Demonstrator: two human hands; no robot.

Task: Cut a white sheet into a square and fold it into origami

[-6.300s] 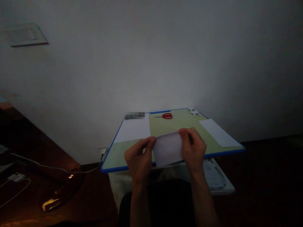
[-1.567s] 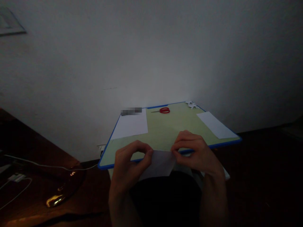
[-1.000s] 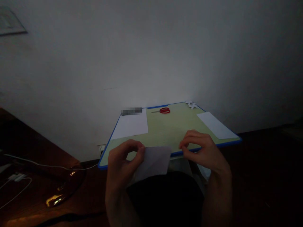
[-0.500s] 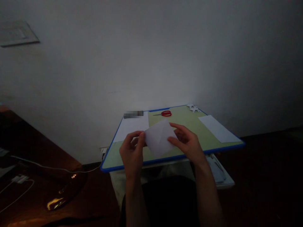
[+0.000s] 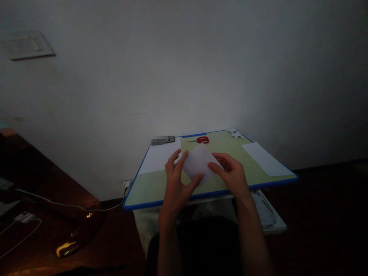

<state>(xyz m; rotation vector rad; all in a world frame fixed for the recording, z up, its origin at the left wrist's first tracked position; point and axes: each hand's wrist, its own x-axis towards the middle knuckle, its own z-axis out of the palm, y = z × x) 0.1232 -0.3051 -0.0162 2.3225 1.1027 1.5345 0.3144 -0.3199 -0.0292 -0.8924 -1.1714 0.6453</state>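
Note:
A folded white paper (image 5: 199, 163) is held up over the green board (image 5: 227, 147) with a blue rim. My left hand (image 5: 176, 184) pinches its left side, thumb on the front and fingers behind. My right hand (image 5: 231, 174) grips its right lower edge with thumb and fingers closed on it. The paper is tilted, one corner pointing up.
On the board lie a white sheet (image 5: 161, 157) at the left, a white strip (image 5: 266, 159) at the right, red scissors (image 5: 201, 140) at the back and paper scraps (image 5: 235, 133) in the far corner. A cable (image 5: 66, 205) runs over the dark floor at left.
The paper rose from my lap to above the board and turned. My left hand moved right along it, and both hands came closer together.

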